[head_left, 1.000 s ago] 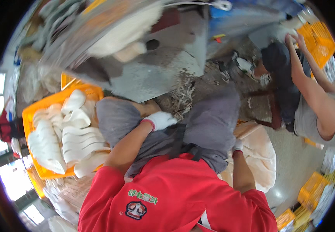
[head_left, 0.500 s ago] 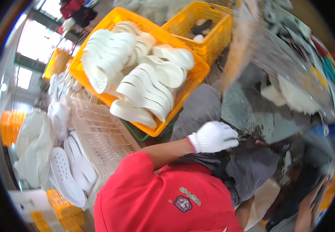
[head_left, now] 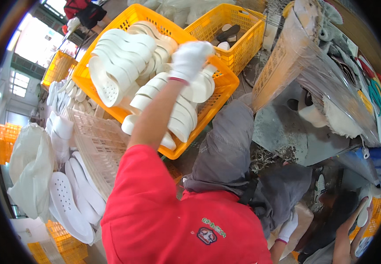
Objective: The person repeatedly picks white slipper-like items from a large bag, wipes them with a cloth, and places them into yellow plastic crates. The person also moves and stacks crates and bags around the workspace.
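My left hand [head_left: 192,60], in a white knit glove, is over the far right part of a yellow crate [head_left: 224,93] filled with stacked white foam shoe soles [head_left: 124,57]. It covers several of the soles there; motion blurs its fingers, so whether it grips one is unclear. Low at the right, beside my grey trouser leg [head_left: 285,189], is my right hand [head_left: 289,226], also gloved. Its fingers point up toward the leg and are partly hidden.
A second yellow crate [head_left: 254,37] holds a few dark and white pieces. Pale crates [head_left: 96,136] and white perforated soles [head_left: 69,207] are at the left. A plastic-covered board [head_left: 283,57] rises at the right. A co-worker's hands [head_left: 360,215] hold a white sole at lower right.
My left hand has swung from above my lap up and left to the soles in the yellow crate. My right hand has come into view at lower right.
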### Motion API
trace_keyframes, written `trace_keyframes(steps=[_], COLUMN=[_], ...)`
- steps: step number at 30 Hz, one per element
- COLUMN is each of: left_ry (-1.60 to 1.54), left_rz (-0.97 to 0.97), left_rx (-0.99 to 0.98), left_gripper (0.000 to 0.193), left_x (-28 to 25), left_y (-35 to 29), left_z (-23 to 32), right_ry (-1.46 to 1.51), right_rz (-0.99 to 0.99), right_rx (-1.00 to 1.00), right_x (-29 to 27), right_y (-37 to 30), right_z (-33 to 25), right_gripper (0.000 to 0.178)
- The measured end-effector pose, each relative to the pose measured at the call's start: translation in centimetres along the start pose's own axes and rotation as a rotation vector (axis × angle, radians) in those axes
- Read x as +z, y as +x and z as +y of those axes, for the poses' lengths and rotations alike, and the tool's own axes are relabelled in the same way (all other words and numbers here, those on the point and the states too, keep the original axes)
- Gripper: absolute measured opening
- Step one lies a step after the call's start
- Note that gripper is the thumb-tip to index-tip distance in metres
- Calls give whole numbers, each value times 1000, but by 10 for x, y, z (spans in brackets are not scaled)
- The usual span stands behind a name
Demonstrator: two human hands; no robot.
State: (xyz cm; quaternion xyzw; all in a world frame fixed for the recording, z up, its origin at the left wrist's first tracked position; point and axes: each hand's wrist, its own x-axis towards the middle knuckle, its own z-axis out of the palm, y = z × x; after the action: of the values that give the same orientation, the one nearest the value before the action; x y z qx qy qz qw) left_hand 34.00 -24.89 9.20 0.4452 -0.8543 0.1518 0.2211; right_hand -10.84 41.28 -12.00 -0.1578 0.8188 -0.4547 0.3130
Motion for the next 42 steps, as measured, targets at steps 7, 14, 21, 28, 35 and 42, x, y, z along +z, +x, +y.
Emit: trace_keyframes(steps=[7,14,21,28,35,42], left_ry=[-413,-1163,-1921,-2335,-2347,-862], left_rz=[81,-60,-886,-796,-740,-273], left_rx=[468,589,-906,-1318,-1047,271], left_gripper=[10,27,42,30,37,43], left_x=[-187,-148,-23,51,18,108], left_y=[-25,-63,-100,-62,-40,7], left_z=[81,300,368,452,483,477], right_ry=[-112,0,486,583,-107,-183], right_rz=[65,-300,489,227,381,313], right_rx=[-451,-633,-14,-137,-655,-526], right_x=[93,140,81,86,88,95], right_y=[-75,-43,-20,-21,-29,53], right_z=[-210,-284,-272,-261,-309,-328], right_gripper=[50,51,46,63,72,59])
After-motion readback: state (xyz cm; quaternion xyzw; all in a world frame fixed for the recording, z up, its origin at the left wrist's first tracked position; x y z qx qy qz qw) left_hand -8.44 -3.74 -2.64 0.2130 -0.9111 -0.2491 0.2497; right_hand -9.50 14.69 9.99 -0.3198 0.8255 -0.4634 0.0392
